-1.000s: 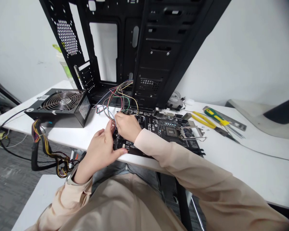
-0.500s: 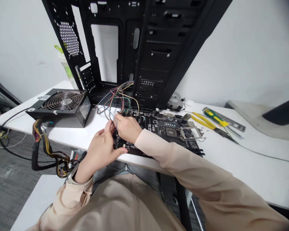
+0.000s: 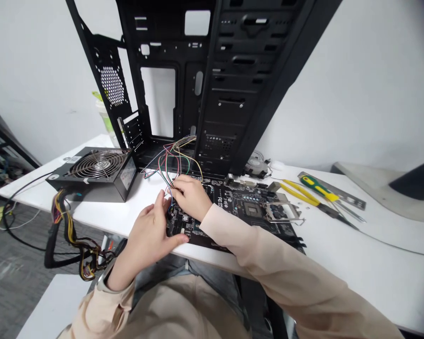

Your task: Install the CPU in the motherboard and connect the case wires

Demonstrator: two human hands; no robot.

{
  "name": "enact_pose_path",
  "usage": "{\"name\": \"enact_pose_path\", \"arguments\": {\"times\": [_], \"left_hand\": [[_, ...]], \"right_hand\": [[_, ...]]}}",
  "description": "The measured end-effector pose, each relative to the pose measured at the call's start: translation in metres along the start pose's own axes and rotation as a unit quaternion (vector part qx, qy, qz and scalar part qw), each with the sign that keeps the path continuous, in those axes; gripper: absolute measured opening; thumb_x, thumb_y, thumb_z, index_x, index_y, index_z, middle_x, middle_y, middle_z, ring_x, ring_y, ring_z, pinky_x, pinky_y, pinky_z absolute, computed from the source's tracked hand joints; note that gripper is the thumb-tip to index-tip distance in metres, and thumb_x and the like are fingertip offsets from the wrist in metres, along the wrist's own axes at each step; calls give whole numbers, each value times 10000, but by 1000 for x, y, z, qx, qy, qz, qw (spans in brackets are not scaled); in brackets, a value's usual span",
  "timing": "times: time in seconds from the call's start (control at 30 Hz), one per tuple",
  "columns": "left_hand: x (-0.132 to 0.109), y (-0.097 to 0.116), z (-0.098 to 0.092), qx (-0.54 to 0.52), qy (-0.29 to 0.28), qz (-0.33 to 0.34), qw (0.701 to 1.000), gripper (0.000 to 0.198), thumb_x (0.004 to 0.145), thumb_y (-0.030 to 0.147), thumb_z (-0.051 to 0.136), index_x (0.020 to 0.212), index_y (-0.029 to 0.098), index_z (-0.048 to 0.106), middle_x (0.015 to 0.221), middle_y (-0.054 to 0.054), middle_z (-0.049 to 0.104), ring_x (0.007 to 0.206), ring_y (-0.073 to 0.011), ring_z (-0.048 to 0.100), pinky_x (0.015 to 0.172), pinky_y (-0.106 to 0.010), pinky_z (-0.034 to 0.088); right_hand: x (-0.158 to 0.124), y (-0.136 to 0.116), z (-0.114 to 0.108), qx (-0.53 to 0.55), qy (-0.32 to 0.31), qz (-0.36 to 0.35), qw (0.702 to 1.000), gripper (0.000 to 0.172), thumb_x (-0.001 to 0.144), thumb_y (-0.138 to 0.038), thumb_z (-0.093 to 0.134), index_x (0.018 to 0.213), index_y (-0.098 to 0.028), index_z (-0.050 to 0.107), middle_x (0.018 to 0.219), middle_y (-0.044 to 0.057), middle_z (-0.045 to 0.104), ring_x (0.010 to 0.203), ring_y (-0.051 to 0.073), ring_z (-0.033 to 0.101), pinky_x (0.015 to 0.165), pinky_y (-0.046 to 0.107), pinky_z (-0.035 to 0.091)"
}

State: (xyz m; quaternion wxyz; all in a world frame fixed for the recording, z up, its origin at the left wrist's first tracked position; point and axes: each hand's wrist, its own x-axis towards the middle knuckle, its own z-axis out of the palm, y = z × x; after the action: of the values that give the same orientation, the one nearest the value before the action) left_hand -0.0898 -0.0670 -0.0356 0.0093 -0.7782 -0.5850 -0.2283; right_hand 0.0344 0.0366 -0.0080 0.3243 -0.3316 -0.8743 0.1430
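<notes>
- Black power supply point(image 3: 97, 174), fan grille up, at 10 o'clock on the white table point(image 3: 374, 226)
- Yellow-and-black cable bundle point(image 3: 70, 230) hanging off the table edge at 8 o'clock
- Yellow-handled pliers point(image 3: 304, 197) beside a green-handled screwdriver point(image 3: 316, 187) at 3 o'clock
- CPU cooler point(image 3: 257, 165) at 2 o'clock

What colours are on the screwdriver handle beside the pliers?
The screwdriver handle is green and yellow, seen best in the head view.

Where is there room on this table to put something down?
Try the white desk to the right of the motherboard, below the yellow-handled pliers. A smaller bare patch lies between the power supply and the left hand. It's crowded by the right hand, where coloured wires loop over the board.
</notes>
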Motion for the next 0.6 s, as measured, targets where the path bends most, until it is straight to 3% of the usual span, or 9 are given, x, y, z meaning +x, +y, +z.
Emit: {"name": "enact_pose_path", "arguments": {"times": [0.07,0.17,0.27,0.37,0.43,0.6], "left_hand": [[1,0,-3,-35,-9,-17,999,1165,726,558,686,1465,87,-81,1299,-287,557,1211,-400,542,920,-548,459],[2,-2,-5,-113,-12,-65,991,946,784,530,626,1453,109,108,1300,-252,569,1201,-385,553,933,-545,457],[3,-4,-4,-151,1,-99,984,807,819,477,589,1427,124,193,1316,-230,566,1199,-357,560,949,-533,452],[3,-4,-1,-145,13,-111,983,815,802,434,610,1429,113,199,1300,-224,581,1190,-349,566,954,-524,450],[3,-2,-1,-137,24,-123,983,796,810,429,593,1425,96,213,1261,-223,607,1161,-355,583,937,-529,456],[5,5,-6,-114,41,-142,982,733,798,428,595,1390,100,313,1160,-193,660,1063,-383,620,887,-550,458]], "right_hand": [[0,1,-1,34,8,5,999,228,832,-138,620,609,-163,575,713,4,594,711,127,546,691,227,382],[-1,0,-3,54,-19,32,998,196,799,-144,655,622,-173,576,658,-23,611,655,122,549,663,226,372],[-2,-2,-4,75,-42,44,995,77,795,-119,646,752,-181,631,733,-11,688,729,141,617,722,237,400],[-3,-2,-3,117,-36,60,991,236,771,-82,648,983,-185,634,824,0,727,836,155,661,819,256,423],[-4,-1,-2,144,-19,69,987,316,745,-67,649,1038,-179,607,794,-12,721,824,152,665,843,265,432],[-9,1,-5,188,44,12,981,180,664,-19,556,765,-167,576,667,-36,616,667,123,593,719,237,447]]}}
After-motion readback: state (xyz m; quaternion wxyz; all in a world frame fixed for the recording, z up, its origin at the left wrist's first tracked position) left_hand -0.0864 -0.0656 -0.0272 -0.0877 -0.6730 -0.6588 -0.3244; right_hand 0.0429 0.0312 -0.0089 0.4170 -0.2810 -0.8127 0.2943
